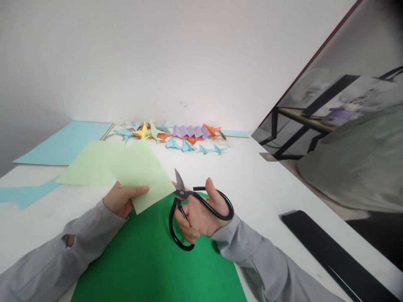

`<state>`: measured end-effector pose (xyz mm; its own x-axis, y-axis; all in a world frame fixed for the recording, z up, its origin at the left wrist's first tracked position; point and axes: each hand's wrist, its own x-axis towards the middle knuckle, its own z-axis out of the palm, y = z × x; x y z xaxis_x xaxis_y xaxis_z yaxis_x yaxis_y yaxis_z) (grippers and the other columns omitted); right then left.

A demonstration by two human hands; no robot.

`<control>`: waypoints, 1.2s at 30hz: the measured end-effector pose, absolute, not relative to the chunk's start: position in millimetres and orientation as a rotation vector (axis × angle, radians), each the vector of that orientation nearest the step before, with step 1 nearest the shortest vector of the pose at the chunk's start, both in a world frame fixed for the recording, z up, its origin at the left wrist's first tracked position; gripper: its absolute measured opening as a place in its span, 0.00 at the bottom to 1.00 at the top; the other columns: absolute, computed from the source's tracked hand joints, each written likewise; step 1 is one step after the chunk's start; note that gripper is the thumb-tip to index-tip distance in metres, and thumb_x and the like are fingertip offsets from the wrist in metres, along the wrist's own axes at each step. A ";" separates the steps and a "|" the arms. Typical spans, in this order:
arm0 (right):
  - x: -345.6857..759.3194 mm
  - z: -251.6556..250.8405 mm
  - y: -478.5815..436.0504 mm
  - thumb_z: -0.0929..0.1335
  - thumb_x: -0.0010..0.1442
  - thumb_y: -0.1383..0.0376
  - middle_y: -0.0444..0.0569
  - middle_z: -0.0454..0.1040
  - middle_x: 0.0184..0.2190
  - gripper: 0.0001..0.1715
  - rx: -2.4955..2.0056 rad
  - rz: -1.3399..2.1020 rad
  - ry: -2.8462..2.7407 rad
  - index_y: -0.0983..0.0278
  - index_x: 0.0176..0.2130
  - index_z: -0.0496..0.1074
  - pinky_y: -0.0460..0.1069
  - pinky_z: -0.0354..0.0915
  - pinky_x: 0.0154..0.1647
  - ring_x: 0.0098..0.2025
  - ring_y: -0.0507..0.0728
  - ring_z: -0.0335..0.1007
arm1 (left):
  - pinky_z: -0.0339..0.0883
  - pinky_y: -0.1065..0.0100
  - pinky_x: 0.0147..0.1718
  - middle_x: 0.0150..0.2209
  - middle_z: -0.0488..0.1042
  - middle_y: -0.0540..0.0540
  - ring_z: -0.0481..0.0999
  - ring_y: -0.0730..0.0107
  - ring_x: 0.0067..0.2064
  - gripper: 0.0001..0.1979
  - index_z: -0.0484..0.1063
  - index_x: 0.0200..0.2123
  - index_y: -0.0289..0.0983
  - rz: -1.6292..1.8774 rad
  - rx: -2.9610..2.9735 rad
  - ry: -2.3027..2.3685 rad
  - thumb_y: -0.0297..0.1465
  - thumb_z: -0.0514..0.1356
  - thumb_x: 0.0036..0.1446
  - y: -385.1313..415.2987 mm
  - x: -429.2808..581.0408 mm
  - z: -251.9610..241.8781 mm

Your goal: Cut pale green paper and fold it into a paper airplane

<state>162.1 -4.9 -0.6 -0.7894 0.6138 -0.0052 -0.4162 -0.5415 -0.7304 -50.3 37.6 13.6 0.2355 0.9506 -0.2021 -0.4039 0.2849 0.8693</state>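
My left hand (121, 200) pinches the near edge of a pale green paper sheet (126, 165), thumb on top, and holds it just above the white table (267, 188). My right hand (198, 214) grips black-handled scissors (185, 209), thumb through the upper loop and fingers through the lower one. The short blades point up and away, right at the sheet's right corner. A dark green sheet (151, 260) lies flat beneath both hands.
Folded paper figures (176, 135) in blue, orange, yellow and purple line the back by the wall. A light blue sheet (67, 142) lies at back left, a blue scrap (25, 193) at left. A black strip (330, 251) lies along the right table edge.
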 end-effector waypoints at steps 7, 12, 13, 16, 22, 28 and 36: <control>159.6 -0.8 -3.7 0.35 0.47 0.34 0.43 0.68 0.24 0.52 -0.337 2.239 -0.992 0.54 0.64 0.33 0.49 0.53 0.22 0.18 0.52 0.58 | 0.71 0.50 0.45 0.42 0.78 0.39 0.74 0.45 0.48 0.37 0.69 0.51 0.35 1.075 0.743 0.892 0.25 0.71 0.32 40.2 -50.6 8.6; 158.6 -1.0 -3.5 0.33 0.47 0.35 0.44 0.68 0.24 0.53 -0.349 2.207 -0.988 0.56 0.64 0.29 0.48 0.53 0.21 0.17 0.52 0.58 | 0.72 0.52 0.44 0.44 0.77 0.39 0.74 0.46 0.48 0.36 0.68 0.52 0.35 1.058 0.733 0.884 0.25 0.71 0.34 40.0 -50.9 6.8; 158.3 -1.3 -3.4 0.33 0.47 0.35 0.44 0.68 0.24 0.53 -0.355 2.200 -0.987 0.56 0.64 0.29 0.48 0.53 0.21 0.17 0.52 0.58 | 0.72 0.53 0.43 0.44 0.77 0.39 0.74 0.47 0.48 0.36 0.68 0.52 0.36 1.055 0.730 0.887 0.24 0.70 0.35 39.7 -51.0 6.8; 157.6 -2.5 -3.3 0.35 0.48 0.34 0.43 0.68 0.24 0.53 -0.342 2.186 -0.988 0.57 0.64 0.31 0.48 0.53 0.21 0.17 0.52 0.57 | 0.73 0.56 0.43 0.44 0.77 0.40 0.73 0.49 0.49 0.35 0.68 0.52 0.36 1.053 0.724 0.895 0.24 0.70 0.37 38.9 -51.3 7.0; 158.8 -1.4 -3.5 0.38 0.49 0.33 0.43 0.68 0.24 0.52 -0.327 2.180 -0.974 0.56 0.64 0.33 0.49 0.54 0.21 0.17 0.52 0.58 | 0.72 0.57 0.45 0.43 0.78 0.41 0.74 0.49 0.48 0.34 0.69 0.51 0.37 1.074 0.710 0.906 0.24 0.71 0.36 40.0 -52.2 8.4; 164.6 1.7 -2.6 0.35 0.49 0.35 0.42 0.67 0.24 0.52 -0.347 2.227 -0.984 0.56 0.64 0.30 0.50 0.56 0.21 0.17 0.51 0.57 | 0.73 0.58 0.43 0.38 0.80 0.45 0.76 0.50 0.45 0.35 0.70 0.50 0.39 1.131 0.692 0.940 0.21 0.71 0.34 39.1 -51.9 11.3; 172.1 0.0 0.0 0.34 0.48 0.35 0.43 0.67 0.24 0.52 -0.293 2.376 -1.023 0.56 0.64 0.28 0.50 0.57 0.22 0.17 0.52 0.57 | 0.75 0.58 0.41 0.37 0.80 0.41 0.77 0.48 0.43 0.24 0.75 0.41 0.34 0.983 0.731 0.861 0.21 0.70 0.35 37.2 -53.5 14.0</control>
<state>172.1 0.0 0.0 -0.8350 0.5501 0.0104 -0.3855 -0.5715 -0.7244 -53.5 37.2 14.0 0.2943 0.9149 -0.2762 -0.3949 0.3796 0.8366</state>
